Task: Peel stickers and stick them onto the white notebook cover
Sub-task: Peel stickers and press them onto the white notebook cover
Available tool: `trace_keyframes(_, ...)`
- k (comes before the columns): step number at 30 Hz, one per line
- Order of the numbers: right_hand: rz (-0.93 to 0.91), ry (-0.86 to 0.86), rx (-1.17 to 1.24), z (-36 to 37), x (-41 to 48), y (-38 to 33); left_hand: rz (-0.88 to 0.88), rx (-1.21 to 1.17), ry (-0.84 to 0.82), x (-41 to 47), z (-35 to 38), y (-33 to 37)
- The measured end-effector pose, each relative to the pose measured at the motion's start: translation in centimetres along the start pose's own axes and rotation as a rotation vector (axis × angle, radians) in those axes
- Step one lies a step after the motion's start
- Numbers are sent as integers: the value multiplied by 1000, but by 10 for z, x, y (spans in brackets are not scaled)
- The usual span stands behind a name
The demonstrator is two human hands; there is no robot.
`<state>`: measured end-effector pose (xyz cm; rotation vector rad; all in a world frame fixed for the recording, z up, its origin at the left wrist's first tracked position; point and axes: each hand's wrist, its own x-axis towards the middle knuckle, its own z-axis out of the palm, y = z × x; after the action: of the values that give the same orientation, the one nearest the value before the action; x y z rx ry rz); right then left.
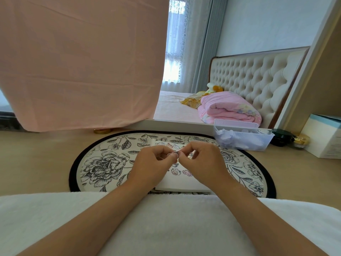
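in the head view, at the centre of the frame, the left hand (153,163) and the right hand (201,159) meet fingertip to fingertip, each with thumb and forefinger pinched on one small sticker (173,154) and the other fingers curled in. the sticker is held just above the white notebook (181,184), which lies flat on a round floral mat (103,163) below the hands, with cartoon stickers (187,173) already on its cover. a clear plastic box (245,140) stands at the mat's upper right edge.
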<state>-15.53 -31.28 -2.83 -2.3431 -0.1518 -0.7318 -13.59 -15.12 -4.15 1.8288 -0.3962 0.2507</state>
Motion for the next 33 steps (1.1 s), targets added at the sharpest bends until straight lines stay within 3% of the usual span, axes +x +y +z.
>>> trace_keyframes(3, -86, 28, -29, 0, -2, -3, -9, -15, 13, 1, -1, -2)
trace_keyframes(7, 244, -202, 555, -7, 5, -11, -11, -82, 8, 2, -5, -1)
trace_keyframes(11, 410, -369, 710, -14, 6, -4, 21, -95, -55, 1, -7, 3)
trace_keyframes(18, 404, -442, 685, -18, 6, 3, 36, -69, -107, 1, -8, 3)
trace_keyframes(26, 265, -365, 543, -15, 5, 2, 41, -45, -148, 2, -8, -1)
trace_keyframes(33, 356, -502, 665, -20, 8, 5, -15, -80, -134, 3, -10, 0)
